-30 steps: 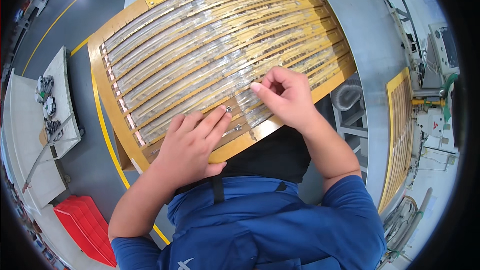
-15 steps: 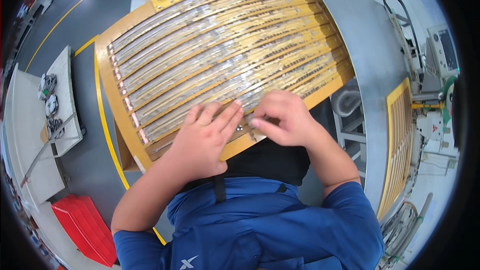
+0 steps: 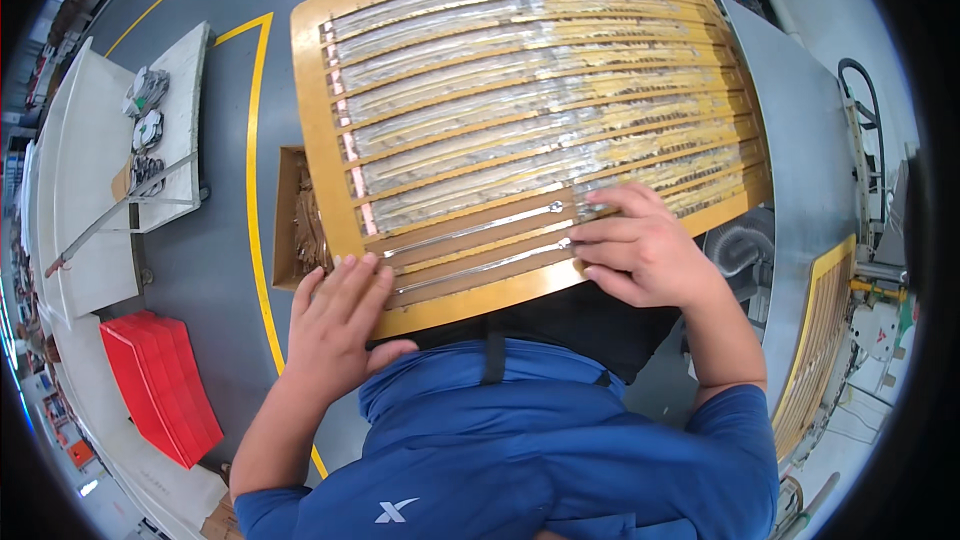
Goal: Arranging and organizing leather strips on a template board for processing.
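A large yellow-brown slotted board (image 3: 470, 307) lies in front of me, its long slots holding thin strips under wrinkled clear film. In the slots nearest me, two slim silvery strips (image 3: 480, 263) show bare, each with a small rounded end at the right. My left hand (image 3: 338, 325) rests with fingers outstretched on the board's near left corner, beside the strips' left ends. My right hand (image 3: 645, 252) lies over the near slots, its fingers apart and their tips by the rounded ends. I see nothing held in it, though its underside is hidden.
Left of the board stands an open cardboard box (image 3: 290, 265) with brown scraps. A grey metal surface (image 3: 800, 140) is at the right, with another slotted board (image 3: 815, 340) beyond. Red bins (image 3: 160, 390) and a white cart (image 3: 185, 180) with cable bundles stand at the left.
My left hand has moved from the middle of the near edge to the left corner. The right hand has opened from a curled grip. The view has turned, shifting the board rightward.
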`<action>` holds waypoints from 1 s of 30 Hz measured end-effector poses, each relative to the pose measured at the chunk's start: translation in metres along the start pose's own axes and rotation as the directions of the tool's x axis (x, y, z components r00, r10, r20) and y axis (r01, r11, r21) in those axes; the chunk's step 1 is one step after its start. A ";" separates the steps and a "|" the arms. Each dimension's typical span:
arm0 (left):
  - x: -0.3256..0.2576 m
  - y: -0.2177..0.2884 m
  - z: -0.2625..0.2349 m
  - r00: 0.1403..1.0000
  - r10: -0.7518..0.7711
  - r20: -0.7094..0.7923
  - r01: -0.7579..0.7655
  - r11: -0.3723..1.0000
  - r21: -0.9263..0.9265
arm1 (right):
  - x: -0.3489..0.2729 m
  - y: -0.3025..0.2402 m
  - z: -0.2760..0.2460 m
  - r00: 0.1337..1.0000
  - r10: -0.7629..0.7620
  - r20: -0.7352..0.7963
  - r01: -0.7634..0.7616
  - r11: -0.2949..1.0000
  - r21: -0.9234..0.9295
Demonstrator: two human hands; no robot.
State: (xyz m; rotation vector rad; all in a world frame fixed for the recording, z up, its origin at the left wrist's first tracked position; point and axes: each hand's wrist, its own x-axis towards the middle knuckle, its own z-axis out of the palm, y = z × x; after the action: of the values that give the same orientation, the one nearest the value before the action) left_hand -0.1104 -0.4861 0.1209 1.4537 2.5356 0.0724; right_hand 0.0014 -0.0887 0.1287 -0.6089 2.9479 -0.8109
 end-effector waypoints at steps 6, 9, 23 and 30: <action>0.035 -0.006 0.025 0.729 -0.624 -0.282 0.362 0.700 -0.615 | 0.025 -0.003 0.006 1.000 -0.010 -0.022 0.009 0.998 -0.059; 0.055 -0.009 0.023 0.726 -0.673 -0.141 0.448 0.619 -0.646 | 0.041 -0.002 0.012 0.998 -0.044 0.054 0.048 0.996 -0.074; 0.061 -0.024 0.064 0.770 -0.624 -0.129 -0.016 0.183 -0.983 | 0.136 -0.057 0.079 0.956 -0.248 0.158 0.266 0.959 -0.100; 0.066 -0.033 0.063 0.762 -0.632 -0.140 0.030 0.251 -0.968 | 0.061 -0.036 0.066 0.990 -0.088 -0.113 0.090 0.996 0.014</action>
State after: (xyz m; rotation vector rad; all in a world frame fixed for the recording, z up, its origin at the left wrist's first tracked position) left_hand -0.1569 -0.4506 0.0443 0.3136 2.2154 1.7795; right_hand -0.0336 -0.1722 0.0945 -0.7216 3.0284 -0.9089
